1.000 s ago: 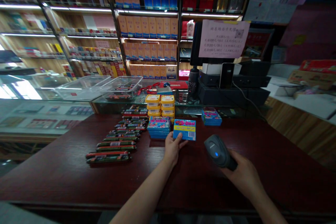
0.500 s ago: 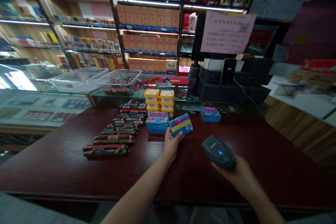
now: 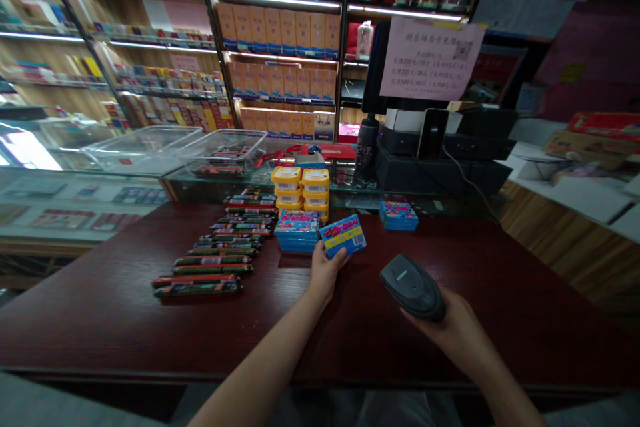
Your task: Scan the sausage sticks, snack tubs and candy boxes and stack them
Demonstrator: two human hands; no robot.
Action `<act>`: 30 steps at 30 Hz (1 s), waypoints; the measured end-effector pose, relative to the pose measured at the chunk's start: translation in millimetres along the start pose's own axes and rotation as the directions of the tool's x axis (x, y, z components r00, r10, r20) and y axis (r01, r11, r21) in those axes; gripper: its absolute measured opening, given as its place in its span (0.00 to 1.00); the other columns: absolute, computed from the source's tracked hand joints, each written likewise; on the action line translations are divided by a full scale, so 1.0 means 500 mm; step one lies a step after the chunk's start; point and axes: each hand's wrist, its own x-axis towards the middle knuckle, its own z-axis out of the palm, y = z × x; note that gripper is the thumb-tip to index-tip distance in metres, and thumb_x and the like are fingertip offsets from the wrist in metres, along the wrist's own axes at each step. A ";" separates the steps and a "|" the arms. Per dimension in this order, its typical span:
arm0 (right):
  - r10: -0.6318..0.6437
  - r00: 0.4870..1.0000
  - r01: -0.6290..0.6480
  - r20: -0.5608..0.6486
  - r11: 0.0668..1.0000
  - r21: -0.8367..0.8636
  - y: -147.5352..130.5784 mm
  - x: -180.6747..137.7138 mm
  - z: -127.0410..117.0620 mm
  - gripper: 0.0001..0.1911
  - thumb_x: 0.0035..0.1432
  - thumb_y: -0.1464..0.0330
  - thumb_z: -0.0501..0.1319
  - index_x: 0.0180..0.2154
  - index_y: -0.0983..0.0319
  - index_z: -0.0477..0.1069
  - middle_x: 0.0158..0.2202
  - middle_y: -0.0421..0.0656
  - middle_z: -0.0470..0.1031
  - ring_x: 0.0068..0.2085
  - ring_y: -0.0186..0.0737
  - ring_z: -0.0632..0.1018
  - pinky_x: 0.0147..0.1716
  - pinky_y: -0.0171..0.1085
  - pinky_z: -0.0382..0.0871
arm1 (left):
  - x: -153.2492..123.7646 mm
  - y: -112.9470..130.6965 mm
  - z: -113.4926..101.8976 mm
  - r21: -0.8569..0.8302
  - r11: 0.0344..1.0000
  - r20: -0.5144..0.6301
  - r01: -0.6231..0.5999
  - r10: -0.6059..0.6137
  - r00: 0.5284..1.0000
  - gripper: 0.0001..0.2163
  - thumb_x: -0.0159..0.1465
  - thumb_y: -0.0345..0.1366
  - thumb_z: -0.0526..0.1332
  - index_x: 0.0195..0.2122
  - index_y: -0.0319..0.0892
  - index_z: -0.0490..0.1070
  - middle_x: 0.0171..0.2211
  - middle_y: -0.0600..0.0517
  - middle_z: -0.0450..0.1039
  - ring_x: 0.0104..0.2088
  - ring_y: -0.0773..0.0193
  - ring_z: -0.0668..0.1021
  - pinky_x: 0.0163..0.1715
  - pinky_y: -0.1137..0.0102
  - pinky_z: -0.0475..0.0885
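Note:
Between its thumb and fingers, my left hand [image 3: 326,271] grips a flat blue box [image 3: 344,236] with pink lettering, a yellow band and a barcode. My right hand [image 3: 453,320] is wrapped round a dark barcode scanner [image 3: 413,285], whose head points toward the box. Just left of the box, a stack of matching blue boxes [image 3: 299,232] stands on the dark wooden counter [image 3: 380,340]. Behind that stack rise yellow-lidded tubs [image 3: 302,187]. A smaller pile of blue boxes [image 3: 399,213] sits farther right.
A long row of dark wrapped sticks [image 3: 210,260] lies on the counter's left. Clear plastic bins [image 3: 220,150] rest on the glass ledge behind. A monitor with a pink notice [image 3: 425,60] and a black bottle [image 3: 367,145] stand at the back right. Stocked shelves [image 3: 280,57] fill the background.
The blue light on the scanner has gone out. Both hands keep their holds on the box and scanner, and the whole view has shifted slightly.

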 end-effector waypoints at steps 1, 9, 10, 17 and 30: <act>0.005 1.000 -0.005 -0.004 0.997 -0.076 0.007 0.005 -0.004 0.17 0.48 0.59 0.62 0.40 0.60 0.73 0.39 0.46 0.79 0.39 0.46 0.79 0.39 0.39 0.70 | -0.001 0.001 0.001 0.001 1.000 0.003 0.009 -0.009 1.000 0.28 0.45 0.39 0.73 0.45 0.41 0.62 0.44 0.48 0.73 0.45 0.57 0.77 0.47 0.56 0.73; -0.006 0.999 -0.017 -0.035 0.787 -0.617 0.044 0.039 0.007 0.13 0.51 0.67 0.59 0.41 0.57 0.72 0.34 0.43 0.79 0.35 0.46 0.79 0.31 0.37 0.64 | -0.012 0.016 0.011 0.046 0.998 0.043 0.035 -0.037 0.998 0.28 0.45 0.38 0.73 0.44 0.41 0.62 0.42 0.48 0.73 0.43 0.57 0.78 0.44 0.57 0.75; -0.033 0.998 -0.004 -0.046 0.769 -0.639 0.053 0.040 0.015 0.14 0.52 0.68 0.58 0.42 0.57 0.72 0.34 0.43 0.79 0.35 0.46 0.79 0.32 0.38 0.65 | -0.012 0.017 0.011 0.073 0.997 0.043 0.035 -0.038 0.998 0.28 0.45 0.37 0.73 0.44 0.41 0.62 0.41 0.48 0.74 0.42 0.57 0.78 0.43 0.57 0.75; -0.153 0.983 0.053 -0.096 0.754 -0.654 0.111 0.047 0.048 0.15 0.53 0.71 0.57 0.44 0.58 0.71 0.38 0.44 0.77 0.39 0.43 0.77 0.37 0.39 0.65 | 0.002 0.025 0.013 0.366 0.917 0.069 -0.159 0.144 0.987 0.21 0.47 0.38 0.70 0.40 0.40 0.65 0.34 0.53 0.75 0.33 0.63 0.77 0.36 0.67 0.74; -0.043 0.997 -0.006 -0.070 0.812 -0.584 0.104 0.056 0.045 0.16 0.52 0.70 0.57 0.45 0.57 0.71 0.39 0.42 0.77 0.41 0.43 0.76 0.41 0.39 0.64 | 0.146 0.065 0.165 0.689 -0.279 0.723 -0.669 0.198 0.661 0.08 0.59 0.30 0.57 0.39 0.44 0.71 0.37 0.50 0.72 0.40 0.60 0.71 0.38 0.67 0.66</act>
